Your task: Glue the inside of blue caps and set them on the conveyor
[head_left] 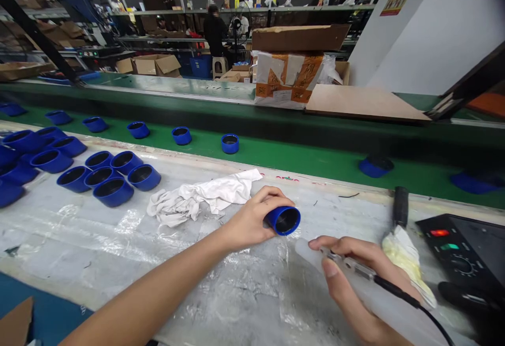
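My left hand (252, 217) is wrapped round a short blue cylindrical cup (286, 221), tilted so its dark open end faces right and towards me. Close by on the right, my right hand (361, 270) is closed on a translucent white glue bottle (310, 252). A metal fitting (357, 268) with a black cord lies along the bottle under my fingers. The bottle's rounded end points at the cup and looks apart from it. A crumpled white cloth (205, 194) lies behind my left forearm.
Several blue cups (113, 192) stand grouped at left. More sit along the green conveyor belt (276, 154). At right are a black control box (461, 251) and a black-handled tool (401, 206) partly wrapped in yellowish material. A taped carton (288, 78) stands beyond; a person (215, 33) is farther back.
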Motion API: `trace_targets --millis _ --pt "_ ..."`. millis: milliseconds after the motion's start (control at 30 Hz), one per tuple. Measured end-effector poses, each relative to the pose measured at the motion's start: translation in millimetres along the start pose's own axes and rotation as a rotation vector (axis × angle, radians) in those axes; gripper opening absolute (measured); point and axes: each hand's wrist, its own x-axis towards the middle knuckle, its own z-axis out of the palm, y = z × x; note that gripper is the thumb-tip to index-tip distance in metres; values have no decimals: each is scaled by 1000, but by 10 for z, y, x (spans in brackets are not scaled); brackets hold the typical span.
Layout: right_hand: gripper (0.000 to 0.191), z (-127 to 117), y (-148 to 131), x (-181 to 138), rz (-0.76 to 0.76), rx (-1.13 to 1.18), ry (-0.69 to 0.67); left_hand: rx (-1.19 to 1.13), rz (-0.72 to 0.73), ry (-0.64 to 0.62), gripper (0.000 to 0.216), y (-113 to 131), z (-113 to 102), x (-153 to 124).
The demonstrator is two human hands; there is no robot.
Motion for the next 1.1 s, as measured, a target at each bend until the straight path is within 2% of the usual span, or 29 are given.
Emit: trace_targets --millis 467,633,867,1100 --pt "4 17 31 -16 -72 -5 -25 -6 62 -10 44 12 2 -3" --pt "6 35 23 -22 -50 21 -43 1 101 -24 49 13 1 -9" --pt "5 71 -20 -42 -42 78 -2 17 90 -34 46 31 -5 -10" --pt "8 125 60 -63 -59 177 59 3 98 -25 45 16 -3 3"
